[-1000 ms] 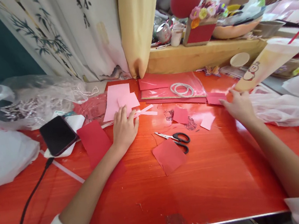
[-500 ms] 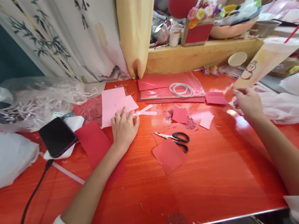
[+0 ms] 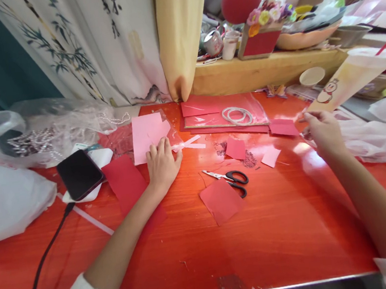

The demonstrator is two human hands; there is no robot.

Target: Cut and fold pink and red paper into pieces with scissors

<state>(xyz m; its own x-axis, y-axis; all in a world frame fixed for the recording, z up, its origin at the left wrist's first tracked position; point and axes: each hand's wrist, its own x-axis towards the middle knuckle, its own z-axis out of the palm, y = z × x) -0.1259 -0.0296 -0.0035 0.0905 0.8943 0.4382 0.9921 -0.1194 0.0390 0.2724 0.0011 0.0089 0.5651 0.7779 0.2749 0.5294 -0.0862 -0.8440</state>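
Observation:
My left hand (image 3: 162,167) lies palm down, its fingers stretched over the lower edge of a small pink paper piece (image 3: 159,131). That piece overlaps a larger light pink sheet (image 3: 141,144). Crossed pink paper strips (image 3: 193,143) stick out beside the thumb. My right hand (image 3: 325,133) is closed at the fingertips by the base of a tilted drink cup (image 3: 343,79); what it pinches, if anything, I cannot make out. A dark pink paper piece (image 3: 283,127) lies just left of it. Between the hands are black-handled scissors (image 3: 230,177), partly under a red paper square (image 3: 221,202).
A phone (image 3: 80,174) with a cable lies at left, near a plastic bag of beads (image 3: 34,140). Red paper packs (image 3: 207,123) with a white coil (image 3: 237,116) lie at the back. A white plastic bag (image 3: 371,139) is at right; a crowded ledge (image 3: 257,68) runs behind.
The small pink piece under my left fingers has slid up and left on the larger sheet. My right fingers have shifted slightly by the cup. The whole view has moved a little.

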